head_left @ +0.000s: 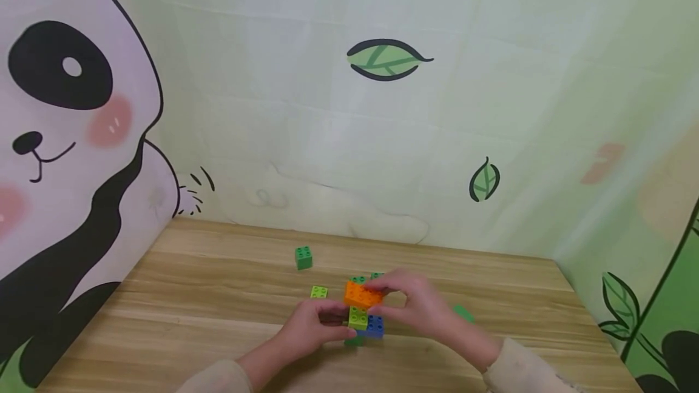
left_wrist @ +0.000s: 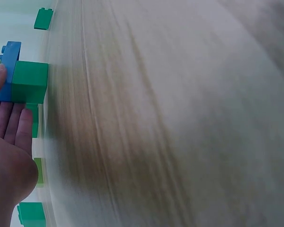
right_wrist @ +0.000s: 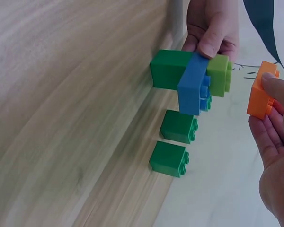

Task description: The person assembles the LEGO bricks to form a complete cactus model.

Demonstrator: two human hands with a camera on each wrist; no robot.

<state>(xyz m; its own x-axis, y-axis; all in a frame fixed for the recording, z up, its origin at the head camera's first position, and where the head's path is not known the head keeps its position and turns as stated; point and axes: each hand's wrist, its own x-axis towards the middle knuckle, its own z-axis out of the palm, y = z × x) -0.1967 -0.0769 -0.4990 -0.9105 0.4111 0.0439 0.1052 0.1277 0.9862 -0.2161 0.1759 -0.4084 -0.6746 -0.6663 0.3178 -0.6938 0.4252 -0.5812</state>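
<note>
Orange brick (head_left: pixel 357 295) in the right grip (head_left: pixel 409 303), pinched between thumb and fingers, studs up and slightly tilted, above a small stack (right_wrist: pixel 191 84) on the wooden bench (head_left: pixel 229 272). Visible gap between orange and stack in the right wrist view. From the bottom: green base (head_left: pixel 354 341), apparently resting on the bench; blue brick (head_left: pixel 375 326) laid across, one end jutting out to the right with no visible support; lime brick (head_left: pixel 358 319) on top, over the base. Left grip (head_left: pixel 311 327) narrow around the stack, thumb on the near side, fingers on the far side (exact fingertip contact hard to tell).

For a good fit, probably best to level the orange brick first, then match its underside to the lime studs before any push. Press straight down, over the base, never out over the blue overhang (likely to tip or pop loose). Brace low with the left grip, at blue and base, keeping fingertips clear of the lime top. In case of a one-edged catch, ease off, re-square, press again evenly.

Nearby on the bench: green pair (right_wrist: pixel 178 126) just beyond the stack, loose lime (head_left: pixel 319 292) to the left, lone green (head_left: pixel 303 258) farther back. Green piece (head_left: pixel 464 313) partly hidden by the right forearm (head_left: pixel 472 341). Behind, pale cloth (head_left: pixel 273 77) with a cartoon panda (head_left: pixel 136 77).
</note>
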